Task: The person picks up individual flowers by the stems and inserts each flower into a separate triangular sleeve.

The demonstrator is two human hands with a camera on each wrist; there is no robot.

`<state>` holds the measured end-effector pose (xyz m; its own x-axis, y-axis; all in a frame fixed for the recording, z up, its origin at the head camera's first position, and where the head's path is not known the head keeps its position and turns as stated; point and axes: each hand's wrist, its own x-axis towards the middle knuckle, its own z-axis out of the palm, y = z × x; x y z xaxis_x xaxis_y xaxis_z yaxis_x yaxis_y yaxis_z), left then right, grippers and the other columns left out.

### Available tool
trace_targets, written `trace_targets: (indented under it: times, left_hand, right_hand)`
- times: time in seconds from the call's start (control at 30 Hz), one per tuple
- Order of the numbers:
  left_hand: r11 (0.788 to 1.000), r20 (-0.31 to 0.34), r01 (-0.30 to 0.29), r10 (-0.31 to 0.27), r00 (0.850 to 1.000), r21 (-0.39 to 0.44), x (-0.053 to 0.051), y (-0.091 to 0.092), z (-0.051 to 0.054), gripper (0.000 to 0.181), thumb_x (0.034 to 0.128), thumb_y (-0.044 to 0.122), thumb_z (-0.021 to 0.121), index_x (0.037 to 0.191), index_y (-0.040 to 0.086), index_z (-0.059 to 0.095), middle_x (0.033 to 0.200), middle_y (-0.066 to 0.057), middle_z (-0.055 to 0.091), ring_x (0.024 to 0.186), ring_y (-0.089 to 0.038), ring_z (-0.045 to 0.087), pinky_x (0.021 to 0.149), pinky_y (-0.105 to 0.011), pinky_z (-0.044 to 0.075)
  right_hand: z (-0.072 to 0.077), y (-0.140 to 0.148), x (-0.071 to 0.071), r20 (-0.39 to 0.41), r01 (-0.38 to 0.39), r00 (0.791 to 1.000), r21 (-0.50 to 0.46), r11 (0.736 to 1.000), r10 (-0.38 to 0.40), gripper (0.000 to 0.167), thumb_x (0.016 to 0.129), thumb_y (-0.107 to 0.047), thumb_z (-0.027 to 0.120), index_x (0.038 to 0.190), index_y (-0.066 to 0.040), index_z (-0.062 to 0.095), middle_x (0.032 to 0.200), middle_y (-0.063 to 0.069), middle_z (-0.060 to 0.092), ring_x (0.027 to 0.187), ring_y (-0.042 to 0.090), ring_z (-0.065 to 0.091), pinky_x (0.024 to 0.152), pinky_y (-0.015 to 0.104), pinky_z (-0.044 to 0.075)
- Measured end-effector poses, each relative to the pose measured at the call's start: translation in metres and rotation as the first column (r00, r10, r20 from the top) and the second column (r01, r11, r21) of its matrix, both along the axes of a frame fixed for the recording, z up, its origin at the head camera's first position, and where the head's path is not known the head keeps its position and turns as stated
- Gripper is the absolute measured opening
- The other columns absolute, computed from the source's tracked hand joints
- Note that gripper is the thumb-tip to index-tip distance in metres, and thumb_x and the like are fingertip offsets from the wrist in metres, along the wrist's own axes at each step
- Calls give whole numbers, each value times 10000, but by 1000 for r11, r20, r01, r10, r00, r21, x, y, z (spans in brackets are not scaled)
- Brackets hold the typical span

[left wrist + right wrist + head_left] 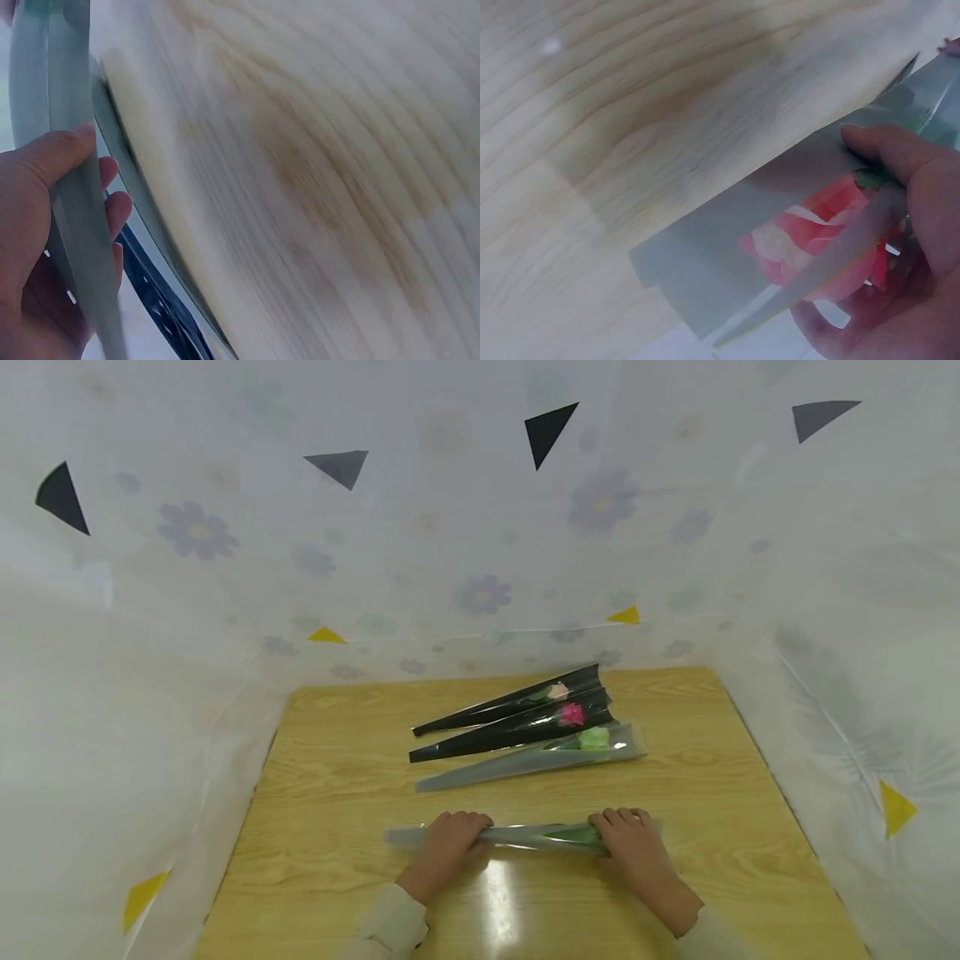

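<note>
A single pink-and-white rose (817,236) in a grey, clear-fronted sleeve (517,836) lies crosswise before me, its bloom toward the right. Near the narrow stem end, my left hand (452,843) grips the sleeve; in the left wrist view its thumb lies on one side and its fingers curl round the other. My right hand (632,847) holds the wider end just below the bloom, thumb on top, as the right wrist view shows. In the head view that hand hides the bloom. Green leaves (573,835) show through the film between the hands.
Beyond my hands lie three wrapped flowers: a green one in a grey sleeve (495,769), a deep pink one in a black sleeve (495,735), and a pale one in another black sleeve (487,706). White sheeting (480,527) surrounds the wooden table (330,743) at the back and sides.
</note>
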<state>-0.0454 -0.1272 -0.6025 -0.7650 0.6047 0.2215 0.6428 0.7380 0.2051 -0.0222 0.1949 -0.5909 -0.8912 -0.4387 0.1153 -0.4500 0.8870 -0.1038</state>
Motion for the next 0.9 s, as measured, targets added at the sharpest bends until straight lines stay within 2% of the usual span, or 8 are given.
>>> trace_targets:
  times: [0.27,0.4,0.47,0.57,0.67,0.9]
  left_hand:
    - [997,11,-65,65,998,-36,-11,-32,-7,196,856,292,662,1020,188,632,932,77,660,811,-99,606,678,-295,434]
    - [995,8,-95,95,995,-33,-13,-37,-4,173,858,270,662,1005,182,638,919,71,664,792,-109,603,667,-302,426]
    - [992,16,-105,107,994,-64,-13,-36,-3,193,844,254,680,1016,178,632,919,62,667,789,-117,603,678,-315,429]
    - [986,29,-104,108,994,-128,-14,-27,-1,277,809,248,720,1054,171,616,943,45,671,813,-134,606,721,-342,440]
    - [983,43,-84,93,995,-164,-14,-9,2,352,795,270,734,1102,168,595,980,37,666,850,-143,602,757,-355,438]
    - [991,-5,-2,2,1000,-135,-14,38,10,336,844,278,685,1141,184,558,1002,62,648,864,-125,590,728,-323,441]
  right_hand:
    - [-8,41,-13,-66,60,996,-3,998,-60,631,588,-238,872,1125,-69,586,1043,110,613,983,335,556,864,542,368]
    - [-9,49,-20,-93,76,993,-16,997,-77,634,580,-213,875,1119,-57,579,1048,128,612,989,354,547,846,546,367]
    - [-8,50,-24,-117,76,990,-9,997,-77,629,575,-191,877,1114,-58,582,1045,128,613,982,352,551,841,540,373]
    - [-7,41,-28,-147,52,988,9,999,-50,599,600,-172,866,1117,-63,585,1038,121,614,971,345,555,843,537,375]
    - [-5,19,-32,-159,1,987,8,1000,0,556,638,-156,846,1124,-75,589,1034,103,613,967,326,557,854,533,372]
    - [2,-52,-30,-175,-143,975,-24,989,137,463,707,-192,802,1108,-92,594,1001,53,613,942,274,562,866,498,388]
